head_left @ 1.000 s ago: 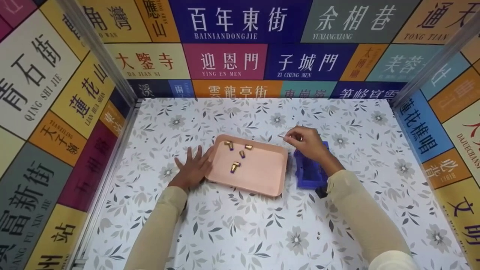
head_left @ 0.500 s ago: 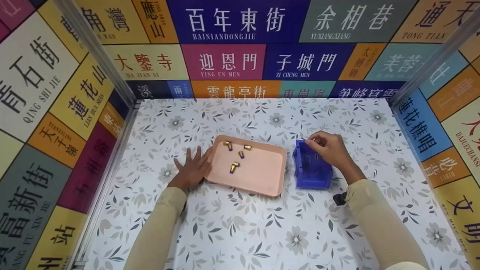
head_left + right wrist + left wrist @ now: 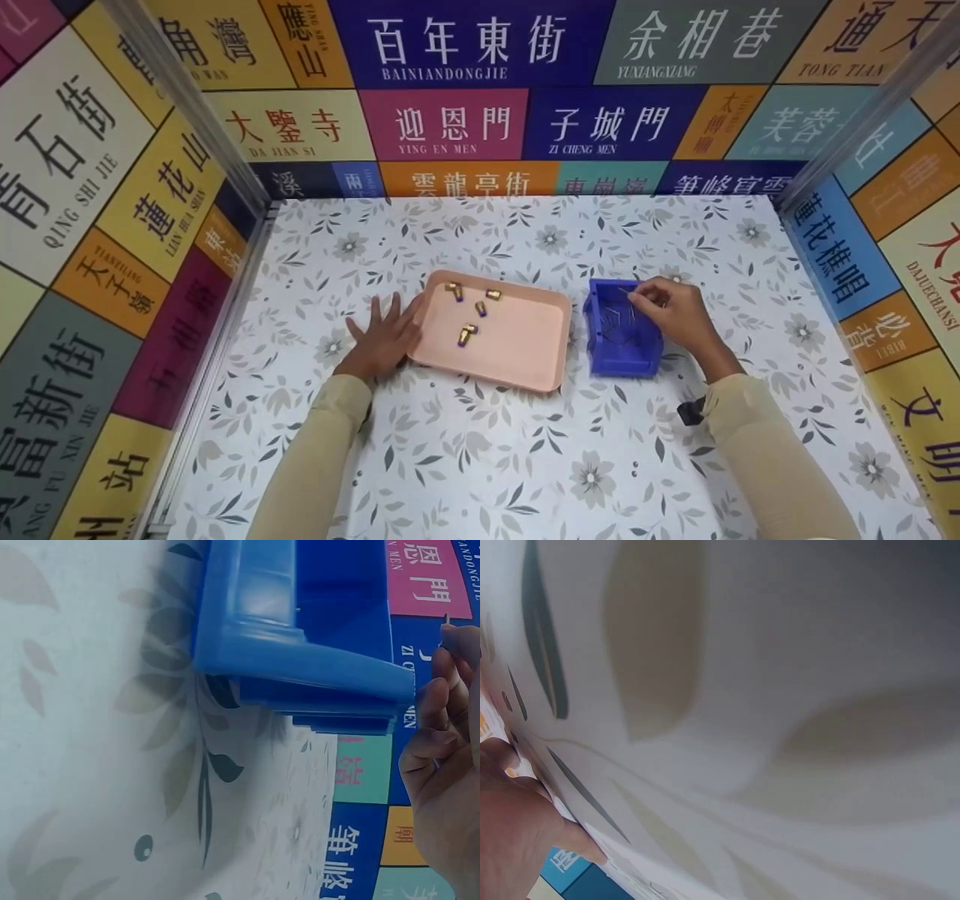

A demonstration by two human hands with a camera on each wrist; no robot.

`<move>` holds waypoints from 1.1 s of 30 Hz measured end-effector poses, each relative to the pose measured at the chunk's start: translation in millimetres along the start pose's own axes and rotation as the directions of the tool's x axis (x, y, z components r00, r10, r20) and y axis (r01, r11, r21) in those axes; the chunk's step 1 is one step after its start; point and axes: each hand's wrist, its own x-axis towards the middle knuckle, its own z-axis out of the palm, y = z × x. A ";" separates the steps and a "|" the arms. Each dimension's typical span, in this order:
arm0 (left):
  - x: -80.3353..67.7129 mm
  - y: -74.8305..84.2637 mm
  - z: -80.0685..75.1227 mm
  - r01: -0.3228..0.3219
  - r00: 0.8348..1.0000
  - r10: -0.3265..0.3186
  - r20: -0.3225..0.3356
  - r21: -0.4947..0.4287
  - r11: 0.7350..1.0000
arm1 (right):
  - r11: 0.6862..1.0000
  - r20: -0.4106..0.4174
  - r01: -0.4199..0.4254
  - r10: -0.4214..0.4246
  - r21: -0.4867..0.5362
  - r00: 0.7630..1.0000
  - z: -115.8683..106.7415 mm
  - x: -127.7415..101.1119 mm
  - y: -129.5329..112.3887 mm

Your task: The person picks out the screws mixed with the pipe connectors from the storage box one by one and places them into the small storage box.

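Note:
My left hand (image 3: 385, 340) lies with fingers spread on the patterned cloth, its fingertips at the left rim of a pink tray (image 3: 525, 337). Several small brass-coloured fittings (image 3: 481, 309) with dark blue ends lie in the tray's left half. Over the right side of a blue plastic bin (image 3: 626, 360), my right hand (image 3: 679, 311) pinches a thin metal pin (image 3: 626, 291) between thumb and fingertips. Its tip also shows as a small metal pin (image 3: 447, 618) in the right wrist view. More thin pins (image 3: 611, 319) lie inside the bin.
White cloth (image 3: 480, 457) with a leaf and flower print covers the table. Panels with large lettering (image 3: 457, 124) stand at the back and on both sides. A black strap end (image 3: 691, 412) hangs at the right sleeve's cuff.
My right hand has moved right from beyond the tray's upper right corner to over the blue bin, the thin pin still pinched. The left hand and the fittings have stayed put.

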 end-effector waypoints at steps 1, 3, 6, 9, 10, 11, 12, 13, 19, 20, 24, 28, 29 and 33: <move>0.0 -0.1 0.0 -0.001 1.000 0.001 0.000 0.004 1.000 | 1.000 0.001 -0.003 0.003 -0.002 1.000 0.6 -0.8 0.7; -0.1 -0.3 -0.3 -0.001 1.000 0.001 -0.002 0.011 1.000 | 1.000 0.007 -0.014 0.014 -0.009 1.000 1.6 -2.0 1.5; 0.0 -0.6 -1.0 -0.006 1.000 0.006 -0.006 0.016 1.000 | 0.999 0.012 -0.028 0.028 -0.016 1.000 2.8 -3.1 1.7; 0.0 -0.5 -1.5 -0.005 1.000 0.005 -0.007 0.013 1.000 | 0.999 0.015 -0.036 0.036 -0.018 0.999 3.4 -3.7 1.2; 0.0 -0.3 -1.6 -0.007 1.000 0.007 -0.005 0.011 1.000 | 0.999 0.015 -0.037 0.038 -0.017 0.999 3.6 -3.8 1.4; -0.2 -0.2 -1.8 -0.008 1.000 0.008 -0.005 0.008 1.000 | 0.999 0.017 -0.045 0.045 -0.015 0.999 3.6 -4.0 1.2; -0.5 0.2 -1.9 -0.007 1.000 0.007 -0.003 0.006 1.000 | 0.999 0.018 -0.050 0.050 -0.015 0.999 3.5 -4.2 1.1; -0.8 0.5 -2.0 -0.005 1.000 0.005 0.000 0.004 1.000 | 0.999 0.021 -0.048 0.049 -0.018 0.999 3.5 -4.6 1.2; -2.2 2.4 -2.5 0.003 1.000 -0.003 0.003 0.017 1.000 | 0.998 0.032 -0.061 0.062 -0.024 0.998 3.4 -5.3 2.0; -2.2 2.7 -2.6 0.004 1.000 -0.004 0.002 0.018 1.000 | 0.998 0.032 -0.064 0.065 -0.025 0.997 3.3 -5.2 1.9; -1.1 3.4 -2.5 0.001 1.000 -0.001 0.005 0.019 1.000 | 0.998 0.024 -0.055 0.056 -0.038 0.998 2.5 -6.3 2.6; 2.5 5.4 -1.7 -0.006 1.000 0.005 0.010 0.019 1.000 | 0.997 0.010 -0.063 0.064 -0.032 0.998 0.3 -9.5 4.2; 3.4 6.1 -1.6 -0.008 1.000 0.008 0.012 0.017 1.000 | 0.997 0.007 -0.069 0.069 -0.025 0.998 -0.3 -10.1 4.4; 5.8 9.7 -4.6 -0.010 1.000 0.010 0.020 -0.002 1.000 | 0.997 -0.009 -0.078 0.078 -0.007 0.997 -1.7 -10.8 5.1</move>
